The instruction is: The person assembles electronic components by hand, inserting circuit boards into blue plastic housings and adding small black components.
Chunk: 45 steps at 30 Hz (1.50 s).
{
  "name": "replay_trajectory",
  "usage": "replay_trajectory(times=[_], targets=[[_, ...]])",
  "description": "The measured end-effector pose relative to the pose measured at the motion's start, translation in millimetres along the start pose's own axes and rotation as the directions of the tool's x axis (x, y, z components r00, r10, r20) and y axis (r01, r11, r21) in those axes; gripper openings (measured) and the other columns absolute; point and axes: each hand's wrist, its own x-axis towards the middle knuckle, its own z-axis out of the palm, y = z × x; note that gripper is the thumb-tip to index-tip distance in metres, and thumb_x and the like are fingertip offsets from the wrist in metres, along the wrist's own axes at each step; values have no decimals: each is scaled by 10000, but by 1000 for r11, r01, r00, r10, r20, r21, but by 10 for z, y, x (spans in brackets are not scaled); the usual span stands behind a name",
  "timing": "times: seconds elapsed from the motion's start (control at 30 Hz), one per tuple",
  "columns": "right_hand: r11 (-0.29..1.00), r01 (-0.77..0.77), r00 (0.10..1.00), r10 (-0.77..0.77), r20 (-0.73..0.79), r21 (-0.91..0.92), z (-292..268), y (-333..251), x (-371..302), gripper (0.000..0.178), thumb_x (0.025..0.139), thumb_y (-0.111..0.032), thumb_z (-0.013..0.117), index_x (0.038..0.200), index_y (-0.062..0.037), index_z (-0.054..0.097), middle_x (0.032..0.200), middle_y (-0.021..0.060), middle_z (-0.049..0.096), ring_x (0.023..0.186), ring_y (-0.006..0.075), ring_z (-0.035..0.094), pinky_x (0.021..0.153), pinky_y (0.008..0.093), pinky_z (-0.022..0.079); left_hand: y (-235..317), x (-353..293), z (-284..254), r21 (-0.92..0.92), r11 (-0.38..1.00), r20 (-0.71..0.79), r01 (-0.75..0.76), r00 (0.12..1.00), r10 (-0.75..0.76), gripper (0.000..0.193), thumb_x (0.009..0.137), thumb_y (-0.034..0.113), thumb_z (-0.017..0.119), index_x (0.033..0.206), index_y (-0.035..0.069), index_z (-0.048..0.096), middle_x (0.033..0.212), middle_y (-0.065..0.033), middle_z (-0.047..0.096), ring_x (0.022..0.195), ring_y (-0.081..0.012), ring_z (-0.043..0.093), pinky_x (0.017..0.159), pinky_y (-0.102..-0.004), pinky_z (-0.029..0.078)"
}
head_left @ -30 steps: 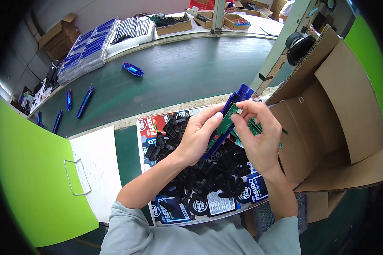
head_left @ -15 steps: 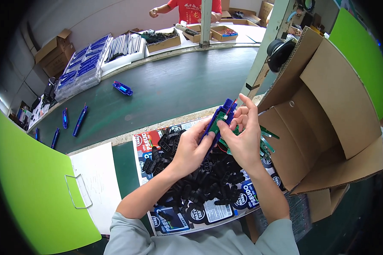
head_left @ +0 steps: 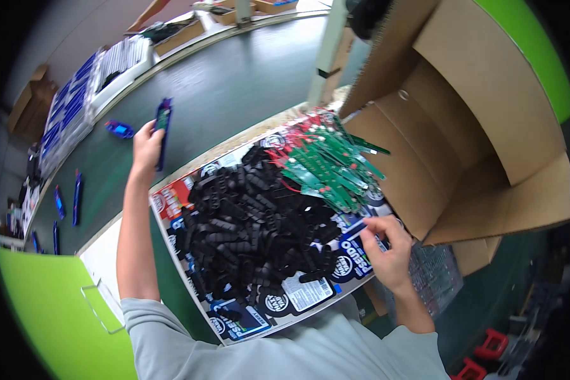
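My left hand [head_left: 147,149] is closed round a long blue plastic housing [head_left: 163,136] with a green circuit board in it, held up over the dark green belt. Well apart from it, my right hand [head_left: 391,253] hovers by the right edge of the printed sheet [head_left: 307,293]. Its fingers are curled, thumb and forefinger close together; whether anything small is between them I cannot make out. Black ribbed plastic parts [head_left: 234,221] lie heaped on the sheet. Behind them is a pile of green circuit boards [head_left: 326,161] with red wires.
An open cardboard box [head_left: 462,158] stands at the right, beside a post [head_left: 328,63]. Several blue housings [head_left: 77,196] lie on the belt [head_left: 215,82] at the left. Trays of blue parts [head_left: 69,111] stand beyond it. A green panel [head_left: 44,310] rises at the near left.
My hands have parted. The left carried the blue housing leftward over the belt; the right let go of it and came down toward me. The view has shifted, uncovering the circuit boards.
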Motion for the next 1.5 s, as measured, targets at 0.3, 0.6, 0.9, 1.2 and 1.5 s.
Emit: replay_trajectory(times=[0.3, 0.6, 0.9, 1.2, 1.5], targets=[[971, -225, 956, 236, -175, 84, -104, 315, -1072, 101, 920, 3, 719, 1020, 16, 723, 862, 93, 705, 694, 157, 661, 616, 293, 516, -1440, 892, -439, 753, 626, 41, -202, 964, 262, 463, 978, 263, 642, 1369, 14, 644, 1214, -234, 684, 1152, -376, 662, 1033, -443, 492], [565, -818, 549, 711, -440, -107, -291, 2036, -2653, 228, 914, -218, 735, 1021, -17, 732, 769, 150, 725, 708, 269, 720, 679, 399, 551, -1169, 795, -904, 495, 855, 7, -156, 984, 176, 483, 1028, 140, 505, 1505, 71, 532, 1426, -179, 602, 1296, -276, 588, 1118, -373, 418], [107, -878, 313, 866, -390, -466, -575, 2903, -3147, 532, 921, -561, 647, 998, -43, 742, 1015, 228, 757, 998, 427, 719, 842, 545, 550, 995, -462, -379, 204, 848, 35, -489, 869, 493, 366, 1094, 192, 516, 1408, 48, 636, 1332, -114, 691, 1261, -193, 624, 1107, -333, 441], [330, -782, 593, 656, -468, -528, -541, 2952, -3324, 364, 935, -347, 601, 868, -11, 724, 836, 263, 725, 812, 476, 703, 800, 573, 536, 2871, -3067, 1109, -268, 600, 394, -754, 482, 782, 171, 951, -74, 558, 1070, -51, 679, 1020, -145, 716, 918, -206, 663, 847, -308, 520], [441, -784, 620, 565, -544, -436, -840, 2582, -3198, 312, 908, -285, 612, 757, -21, 683, 732, 250, 701, 706, 450, 680, 748, 539, 488, 2885, -4465, 2445, -529, 520, 646, -671, 80, 759, 243, 906, 38, 657, 1140, -14, 697, 991, -156, 682, 931, -363, 665, 840, -438, 550]])
